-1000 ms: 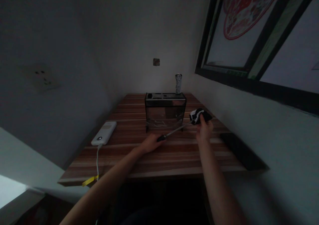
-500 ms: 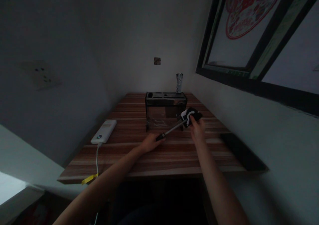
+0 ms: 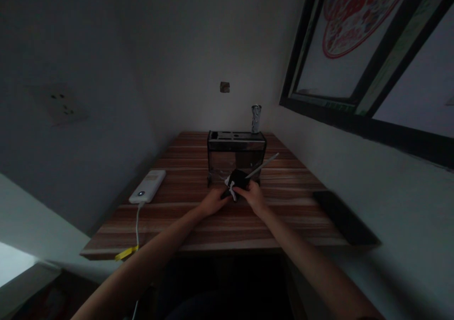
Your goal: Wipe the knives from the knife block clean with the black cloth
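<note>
My left hand (image 3: 213,202) is closed around the dark handle of a slim, light grey rod (image 3: 264,164), whose exact kind I cannot make out. The rod slants up to the right, its far end bare. A black-and-white cloth (image 3: 238,179) is wrapped about the rod close to the handle. Pinching that cloth is my right hand (image 3: 254,196), close beside my left. Cloth and fingers hide the handle and the lower part of the rod. Just behind stands a clear-fronted box with a black frame (image 3: 236,145).
A patterned, silvery cup-like object (image 3: 256,118) stands on the box. On the left of the wooden table (image 3: 177,225) lies a white power bank (image 3: 149,186) with a white cable (image 3: 137,228) and yellow tag (image 3: 126,253). A flat black object (image 3: 345,217) lies at the right edge.
My right hand has slid the cloth down the rod, left and toward me, from near the tip to the handle. The rod's far end now shows. My left hand has stayed nearly still.
</note>
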Motion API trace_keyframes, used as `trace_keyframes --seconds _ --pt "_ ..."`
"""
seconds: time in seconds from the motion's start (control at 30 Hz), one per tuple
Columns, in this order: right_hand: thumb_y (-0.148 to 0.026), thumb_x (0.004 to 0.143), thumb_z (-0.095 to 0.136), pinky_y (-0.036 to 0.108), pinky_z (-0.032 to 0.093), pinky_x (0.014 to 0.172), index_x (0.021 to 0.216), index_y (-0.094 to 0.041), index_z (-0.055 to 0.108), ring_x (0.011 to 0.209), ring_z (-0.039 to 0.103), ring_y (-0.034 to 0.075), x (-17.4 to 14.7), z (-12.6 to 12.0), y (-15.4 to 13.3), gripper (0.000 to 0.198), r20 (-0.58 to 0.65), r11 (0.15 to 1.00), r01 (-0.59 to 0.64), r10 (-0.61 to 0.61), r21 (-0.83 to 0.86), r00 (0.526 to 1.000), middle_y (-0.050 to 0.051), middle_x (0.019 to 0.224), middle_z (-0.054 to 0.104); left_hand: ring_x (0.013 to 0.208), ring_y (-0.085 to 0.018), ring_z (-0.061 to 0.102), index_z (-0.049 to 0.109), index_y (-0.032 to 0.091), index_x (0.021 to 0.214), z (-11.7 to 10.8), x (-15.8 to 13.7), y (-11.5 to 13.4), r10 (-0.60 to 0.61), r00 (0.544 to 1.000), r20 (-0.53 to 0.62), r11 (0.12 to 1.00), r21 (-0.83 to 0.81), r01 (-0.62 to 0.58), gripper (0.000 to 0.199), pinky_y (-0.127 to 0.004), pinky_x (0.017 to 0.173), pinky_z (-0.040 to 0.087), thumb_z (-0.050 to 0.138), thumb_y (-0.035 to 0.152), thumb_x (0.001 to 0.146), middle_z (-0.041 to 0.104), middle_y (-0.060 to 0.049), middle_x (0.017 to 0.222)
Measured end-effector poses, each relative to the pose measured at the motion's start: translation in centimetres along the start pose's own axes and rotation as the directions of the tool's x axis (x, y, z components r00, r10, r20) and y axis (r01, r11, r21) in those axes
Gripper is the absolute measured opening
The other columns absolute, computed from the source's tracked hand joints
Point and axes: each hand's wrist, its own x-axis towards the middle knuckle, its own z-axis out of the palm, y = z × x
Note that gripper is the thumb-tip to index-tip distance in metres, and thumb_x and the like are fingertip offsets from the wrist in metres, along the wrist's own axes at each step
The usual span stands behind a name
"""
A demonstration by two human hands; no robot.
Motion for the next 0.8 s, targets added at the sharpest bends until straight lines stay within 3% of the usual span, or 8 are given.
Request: trace_keyframes --seconds 0.3,0.8 --pt "-0.030 0.055 0.077 0.034 0.049 0.079 0.091 -0.017 0.064 0.082 0.064 0.020 0.15 -0.30 0.47 0.040 0.024 0.997 0.040 -0.039 -0.068 0.999 0.005 0.090 0.070 0.079 -0.018 0.058 0.060 0.010 0.095 0.18 -0.09 -0.59 0.009 1.000 -0.007 0.999 0.044 -0.009 0.023 -0.027 0.076 0.044 0.050 0.022 0.078 0.065 -0.007 0.088" --pt "-0.031 0.053 0.077 0.032 0.051 0.072 0.084 -0.018 0.067 0.076 0.064 0.019 0.14 -0.10 -0.08 0.035 -0.033 0.995 0.065 -0.067 -0.075 0.997 0.003 0.082 0.071 0.081 -0.018 0.059 0.062 0.012 0.093 0.14 -0.02 -0.40 0.011 1.000 -0.022 1.000 0.011 -0.010 0.021 -0.027 0.076 0.044 0.050 0.017 0.076 0.066 -0.006 0.089"
